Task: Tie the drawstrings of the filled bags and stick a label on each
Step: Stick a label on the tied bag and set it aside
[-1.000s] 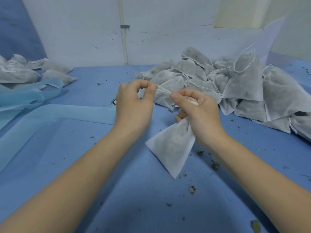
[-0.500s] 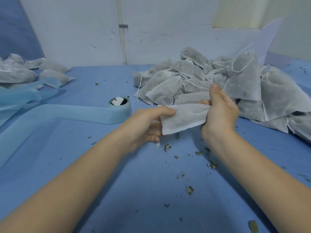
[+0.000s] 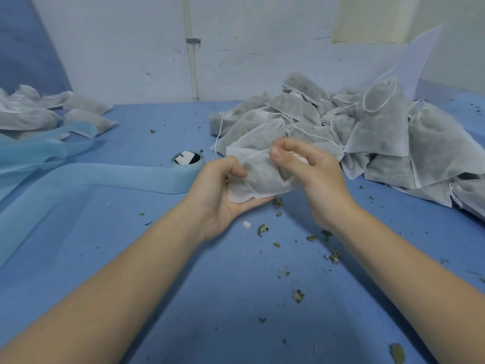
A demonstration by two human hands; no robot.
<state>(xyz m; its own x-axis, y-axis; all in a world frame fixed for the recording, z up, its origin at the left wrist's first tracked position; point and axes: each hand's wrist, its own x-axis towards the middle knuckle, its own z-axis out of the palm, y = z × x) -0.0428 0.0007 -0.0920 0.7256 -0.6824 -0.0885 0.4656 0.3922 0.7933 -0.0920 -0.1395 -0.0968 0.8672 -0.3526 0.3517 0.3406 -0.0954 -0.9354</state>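
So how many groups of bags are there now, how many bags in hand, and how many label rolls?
Bag piles: 2, big pile right, small pile far left
Bag in hand: 1, held by left hand and right hand
Label roll: 1
Total: 4

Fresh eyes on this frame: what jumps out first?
Two hands mid-table holding one white filled bag: the left hand cradles it from below, the right hand pinches at its top. Behind them to the right sits a big heap of bags; a light-blue label roll trails its strip leftward.
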